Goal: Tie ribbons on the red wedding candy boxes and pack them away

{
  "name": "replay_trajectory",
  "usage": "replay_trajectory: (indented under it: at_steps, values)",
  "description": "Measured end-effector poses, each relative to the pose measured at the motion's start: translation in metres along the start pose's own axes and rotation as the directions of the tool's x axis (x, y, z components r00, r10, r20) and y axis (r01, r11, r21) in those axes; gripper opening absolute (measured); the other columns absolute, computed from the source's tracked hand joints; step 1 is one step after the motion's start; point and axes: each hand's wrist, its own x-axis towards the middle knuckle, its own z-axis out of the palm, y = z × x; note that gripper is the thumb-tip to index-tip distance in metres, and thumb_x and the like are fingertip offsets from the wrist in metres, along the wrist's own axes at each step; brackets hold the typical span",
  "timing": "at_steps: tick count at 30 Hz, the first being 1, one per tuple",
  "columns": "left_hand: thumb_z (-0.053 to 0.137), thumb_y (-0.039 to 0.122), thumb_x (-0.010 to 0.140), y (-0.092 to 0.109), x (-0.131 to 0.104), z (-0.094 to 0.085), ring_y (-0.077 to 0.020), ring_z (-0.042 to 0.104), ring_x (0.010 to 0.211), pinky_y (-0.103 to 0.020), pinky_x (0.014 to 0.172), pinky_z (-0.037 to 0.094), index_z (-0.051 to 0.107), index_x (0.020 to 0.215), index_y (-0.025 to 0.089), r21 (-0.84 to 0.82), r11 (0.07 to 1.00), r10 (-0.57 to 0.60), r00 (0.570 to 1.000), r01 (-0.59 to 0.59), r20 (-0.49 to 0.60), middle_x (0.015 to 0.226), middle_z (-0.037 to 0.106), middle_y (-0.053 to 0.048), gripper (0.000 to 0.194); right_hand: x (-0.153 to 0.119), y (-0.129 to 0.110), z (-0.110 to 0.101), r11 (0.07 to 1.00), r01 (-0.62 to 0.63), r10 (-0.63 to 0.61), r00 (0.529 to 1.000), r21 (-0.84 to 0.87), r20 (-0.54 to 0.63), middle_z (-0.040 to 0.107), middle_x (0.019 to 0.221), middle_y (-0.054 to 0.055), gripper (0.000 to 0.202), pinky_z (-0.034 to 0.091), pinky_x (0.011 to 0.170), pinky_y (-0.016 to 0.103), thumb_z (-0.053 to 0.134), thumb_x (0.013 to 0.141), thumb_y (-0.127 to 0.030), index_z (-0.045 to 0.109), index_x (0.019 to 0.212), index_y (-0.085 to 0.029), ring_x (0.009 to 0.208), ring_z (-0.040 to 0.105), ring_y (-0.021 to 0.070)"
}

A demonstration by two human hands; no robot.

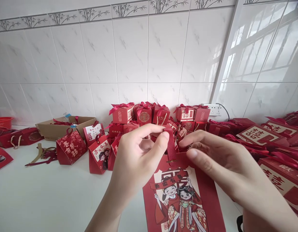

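Observation:
A red gift bag (211, 209) stands upright in front of me, printed with a cartoon couple in traditional wedding dress holding a banner. From a hole near its top edge rises a dark red strap (171, 146). My left hand (139, 154) pinches the upper end of this strap between thumb and forefinger. At the bag's top right corner is my right hand (218, 161), its thumb and fingers apart and slightly curled. Whether its fingertips touch the bag I cannot tell. Both hands partly hide the small red boxes behind.
Small red boxes with ribbons (122, 114) are stacked against the tiled wall. Triangular red boxes (71, 148) and a cardboard tray (46, 130) stand at left, near loose ribbons (46, 154). Larger red boxes (281, 180) crowd the right. A power strip (213, 109) sits by the wall.

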Motion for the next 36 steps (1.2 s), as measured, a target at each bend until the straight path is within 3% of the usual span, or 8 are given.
replay_trajectory:
  at_steps: [5,10,15,20,25,29,36]
  values:
    - [0.058,0.035,0.080,-0.001,0.000,0.000,-0.0098,0.058,0.050,-0.018,0.045,0.047,0.067,0.078,0.020,0.010,1.000,0.022,1.000,-0.022,-0.019,0.071,0.065,0.000,0.017,0.001,-0.006,0.007,0.995,-0.103,0.101,0.987,0.014,0.127,0.062,0.067,0.000,0.018,0.044,0.048,0.018,0.058,0.082,-0.035,0.062,0.076,-0.019,0.056,0.054,0.0107]
    - [0.058,0.035,0.080,-0.004,-0.001,0.002,-0.0084,0.056,0.049,-0.017,0.046,0.047,0.066,0.078,0.022,-0.016,0.999,0.048,0.998,-0.048,-0.034,0.068,0.063,0.002,0.015,0.001,-0.010,0.009,0.990,-0.142,0.140,0.981,0.010,0.135,0.060,0.063,-0.001,0.020,0.041,0.044,0.018,0.057,0.082,-0.035,0.060,0.070,-0.019,0.052,0.050,0.0094]
    - [0.056,0.037,0.082,-0.003,0.000,0.001,-0.0074,0.049,0.044,-0.016,0.038,0.038,0.066,0.079,0.021,-0.037,0.999,0.038,0.999,-0.038,0.002,0.056,0.056,0.003,0.019,0.001,-0.011,0.009,0.991,-0.134,0.134,0.986,-0.010,0.101,0.059,0.062,0.001,0.023,0.040,0.044,0.018,0.056,0.082,-0.036,0.060,0.069,-0.017,0.053,0.051,0.0100]
    - [0.057,0.039,0.080,0.000,0.002,-0.004,-0.0099,0.054,0.053,-0.017,0.043,0.041,0.065,0.088,0.020,-0.090,0.996,-0.008,0.987,0.023,0.158,0.065,0.062,0.001,0.022,0.001,-0.008,0.011,0.985,-0.165,0.166,0.986,0.042,-0.019,0.061,0.063,0.002,0.021,0.038,0.040,0.018,0.059,0.081,-0.036,0.062,0.073,-0.017,0.051,0.052,0.0106]
    - [0.056,0.031,0.080,0.002,0.003,-0.007,-0.0093,0.052,0.047,-0.017,0.040,0.040,0.061,0.077,0.020,-0.061,0.988,-0.112,0.926,0.143,0.360,0.060,0.059,0.002,0.013,0.001,-0.002,0.014,0.984,-0.151,0.164,0.974,0.093,-0.154,0.065,0.067,0.003,0.024,0.040,0.041,0.018,0.061,0.079,-0.040,0.064,0.071,-0.017,0.052,0.056,0.0118]
    - [0.058,0.028,0.077,0.008,0.004,-0.009,-0.0079,0.049,0.043,-0.016,0.037,0.038,0.061,0.072,0.021,-0.033,0.977,-0.183,0.911,0.210,0.369,0.055,0.056,0.005,0.009,0.001,-0.003,0.016,0.985,-0.152,0.164,0.974,0.087,-0.157,0.066,0.068,0.003,0.024,0.039,0.039,0.018,0.060,0.079,-0.040,0.063,0.071,-0.017,0.053,0.057,0.0122]
    - [0.058,0.029,0.078,0.002,0.001,-0.006,-0.0085,0.054,0.048,-0.015,0.040,0.041,0.065,0.074,0.021,-0.032,0.995,-0.085,0.955,0.099,0.284,0.061,0.063,0.003,0.011,0.003,-0.002,0.010,0.988,-0.137,0.143,0.987,0.078,-0.078,0.067,0.071,0.004,0.023,0.045,0.044,0.019,0.059,0.081,-0.039,0.064,0.074,-0.017,0.056,0.059,0.0134]
